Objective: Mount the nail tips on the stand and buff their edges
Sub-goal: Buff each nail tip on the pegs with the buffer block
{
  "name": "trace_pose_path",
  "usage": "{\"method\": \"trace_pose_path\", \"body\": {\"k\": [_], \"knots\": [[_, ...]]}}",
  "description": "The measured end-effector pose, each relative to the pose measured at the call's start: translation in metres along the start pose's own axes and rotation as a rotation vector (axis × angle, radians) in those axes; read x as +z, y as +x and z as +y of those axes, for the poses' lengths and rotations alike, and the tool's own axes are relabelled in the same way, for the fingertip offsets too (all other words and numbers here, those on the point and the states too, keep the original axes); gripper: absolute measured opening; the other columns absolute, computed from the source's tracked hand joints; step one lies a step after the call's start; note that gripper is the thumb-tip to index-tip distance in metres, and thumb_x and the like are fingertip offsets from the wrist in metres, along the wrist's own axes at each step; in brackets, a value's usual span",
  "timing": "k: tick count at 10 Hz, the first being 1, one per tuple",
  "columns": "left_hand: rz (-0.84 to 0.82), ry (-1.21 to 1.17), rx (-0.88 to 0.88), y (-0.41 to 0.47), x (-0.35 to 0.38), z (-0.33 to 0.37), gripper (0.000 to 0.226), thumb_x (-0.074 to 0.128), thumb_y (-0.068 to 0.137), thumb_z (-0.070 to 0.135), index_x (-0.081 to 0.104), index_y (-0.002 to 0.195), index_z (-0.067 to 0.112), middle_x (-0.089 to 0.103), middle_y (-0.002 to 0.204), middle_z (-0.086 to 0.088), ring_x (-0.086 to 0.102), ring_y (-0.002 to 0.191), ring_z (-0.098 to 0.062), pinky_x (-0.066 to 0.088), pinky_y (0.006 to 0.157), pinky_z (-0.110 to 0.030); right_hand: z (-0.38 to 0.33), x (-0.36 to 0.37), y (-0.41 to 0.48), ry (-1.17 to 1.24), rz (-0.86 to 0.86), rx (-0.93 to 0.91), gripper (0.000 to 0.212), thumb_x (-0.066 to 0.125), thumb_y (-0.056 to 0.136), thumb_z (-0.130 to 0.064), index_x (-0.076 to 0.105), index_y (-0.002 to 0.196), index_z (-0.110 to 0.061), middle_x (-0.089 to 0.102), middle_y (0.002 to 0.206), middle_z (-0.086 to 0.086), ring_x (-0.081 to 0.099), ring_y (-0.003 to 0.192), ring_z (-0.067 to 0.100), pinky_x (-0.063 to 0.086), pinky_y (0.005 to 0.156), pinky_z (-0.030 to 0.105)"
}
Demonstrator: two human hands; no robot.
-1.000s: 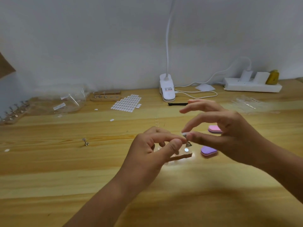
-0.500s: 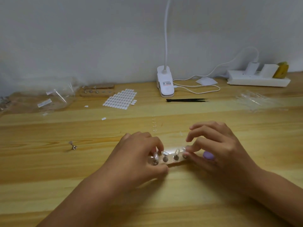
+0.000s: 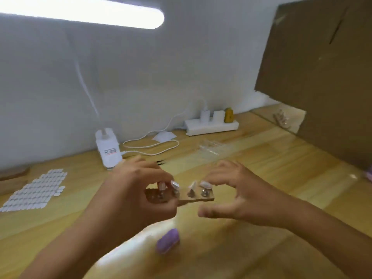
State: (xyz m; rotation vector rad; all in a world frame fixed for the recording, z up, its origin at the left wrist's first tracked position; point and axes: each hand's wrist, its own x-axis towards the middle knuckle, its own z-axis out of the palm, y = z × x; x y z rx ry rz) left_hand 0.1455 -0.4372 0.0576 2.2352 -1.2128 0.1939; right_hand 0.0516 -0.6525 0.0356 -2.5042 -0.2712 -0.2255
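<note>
Gripping stand (image 3: pixel 198 198), tips (image 3: pixel 205 185) mounted, by left end in left hand (image 3: pixel 128 196) above worktop (image 3: pixel 271 164); hovering right hand (image 3: pixel 247 198), loosely curved, holding nothing, just beside right end.

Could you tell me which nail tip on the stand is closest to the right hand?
The rightmost nail tip, at the stand's free end beside the right hand; the others sit nearer the left hand.
</note>
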Motion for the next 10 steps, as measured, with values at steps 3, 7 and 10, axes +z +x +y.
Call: {"method": "trace_pose_path", "body": {"k": [3, 7, 10], "knots": [[-0.041, -0.009, 0.047, 0.187, 0.142, 0.077, 0.086, 0.062, 0.087, 0.052, 0.017, 0.153, 0.021, 0.024, 0.158, -0.002, 0.034, 0.139, -0.024, 0.035, 0.107, -0.037, 0.155, -0.109, -0.048, 0.131, 0.542, 0.734, 0.009, 0.077, 0.085, -0.033, 0.075, 0.080, -0.026, 0.068, 0.067, -0.012, 0.060, 0.064, 0.002, 0.039, 0.057, 0.018], [-0.310, 0.171, 0.181, 0.198, 0.194, 0.052, 0.055, 0.051, 0.094, 0.040, 0.036, 0.145, 0.027, 0.036, 0.147, 0.005, 0.035, 0.131, -0.017, 0.030, 0.109, -0.031, 0.314, -0.134, 0.070, -0.340, 0.726, 1.228, 0.044, 0.063, 0.092, -0.043, 0.060, 0.122, -0.011, 0.064, 0.125, 0.010, 0.062, 0.115, 0.030, 0.047, 0.081, 0.033], [-0.211, 0.131, 0.372, 0.162, 0.127, 0.037, 0.028, 0.054, 0.093, 0.036, 0.064, 0.119, 0.034, 0.058, 0.120, 0.013, 0.048, 0.111, -0.008, 0.036, 0.095, -0.023, 0.324, -0.156, 0.083, -0.776, 0.311, 1.034, 0.047, 0.055, 0.097, -0.050, 0.054, 0.134, -0.021, 0.055, 0.138, 0.002, 0.056, 0.123, 0.021, 0.045, 0.093, 0.031]]}}
